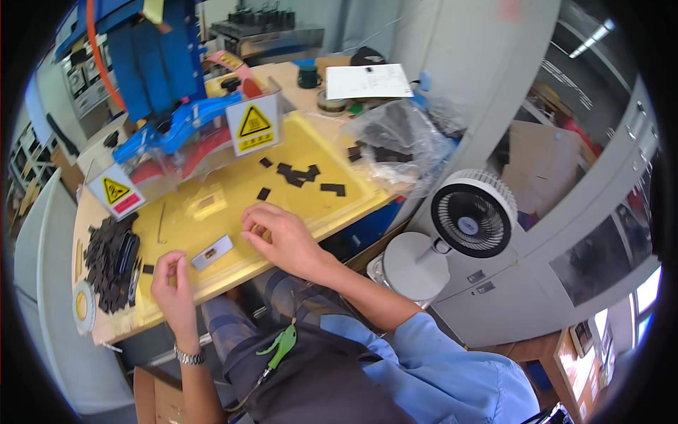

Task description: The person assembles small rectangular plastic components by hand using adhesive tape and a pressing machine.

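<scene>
My left hand hovers at the front edge of the yellow work surface, its fingers curled against the thumb. Anything pinched there is too small or hidden to make out. To its right lies a flat silver block with a small dark recess in its middle. Beyond that block my right hand is held over the surface, fingers bent toward the thumb; what they hold, if anything, is hidden. A small black piece lies just left of my left hand. Several black rectangular pieces are scattered farther back.
A press with a blue clamp and clear guard stands at the back left. Left lie a pile of black pieces and a tape roll. A plastic bag, white sheet and fan are on the right.
</scene>
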Demonstrator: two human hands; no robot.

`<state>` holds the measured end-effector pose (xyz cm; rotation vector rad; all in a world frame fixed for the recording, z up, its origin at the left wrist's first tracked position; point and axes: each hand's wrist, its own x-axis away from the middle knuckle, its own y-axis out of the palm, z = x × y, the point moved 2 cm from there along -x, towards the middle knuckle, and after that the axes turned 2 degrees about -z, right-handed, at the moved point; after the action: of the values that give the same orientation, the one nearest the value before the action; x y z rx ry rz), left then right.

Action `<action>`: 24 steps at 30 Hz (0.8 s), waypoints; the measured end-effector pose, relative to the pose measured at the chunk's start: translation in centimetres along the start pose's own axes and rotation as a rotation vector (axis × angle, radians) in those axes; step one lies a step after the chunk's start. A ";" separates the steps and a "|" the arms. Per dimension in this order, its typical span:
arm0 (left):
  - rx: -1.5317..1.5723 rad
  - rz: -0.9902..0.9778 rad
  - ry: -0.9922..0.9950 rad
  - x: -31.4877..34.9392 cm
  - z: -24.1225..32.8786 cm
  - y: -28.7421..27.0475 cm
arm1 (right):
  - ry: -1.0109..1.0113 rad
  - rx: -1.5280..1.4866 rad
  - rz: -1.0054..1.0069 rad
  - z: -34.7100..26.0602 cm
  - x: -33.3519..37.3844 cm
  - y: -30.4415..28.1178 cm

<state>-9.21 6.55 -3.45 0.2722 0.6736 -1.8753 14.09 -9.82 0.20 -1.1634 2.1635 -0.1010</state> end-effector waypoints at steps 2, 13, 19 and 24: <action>0.022 -0.028 -0.007 -0.2 -0.8 0.2 | -0.075 0.404 0.070 0.3 0.0 -3.8; 0.015 -0.018 0.009 -0.1 -1.2 0.9 | 0.427 1.464 -0.211 4.0 -4.0 -21.9; -0.014 0.018 0.113 0.0 -0.2 0.8 | 0.337 1.550 -0.443 11.9 -1.0 -23.5; -0.047 0.030 0.132 0.3 -0.2 0.5 | 0.369 1.514 -0.382 13.2 -1.9 -22.9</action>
<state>-8.84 6.31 -3.89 0.3761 0.7971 -1.8217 38.95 -19.00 -0.72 -0.5541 1.3437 -1.8299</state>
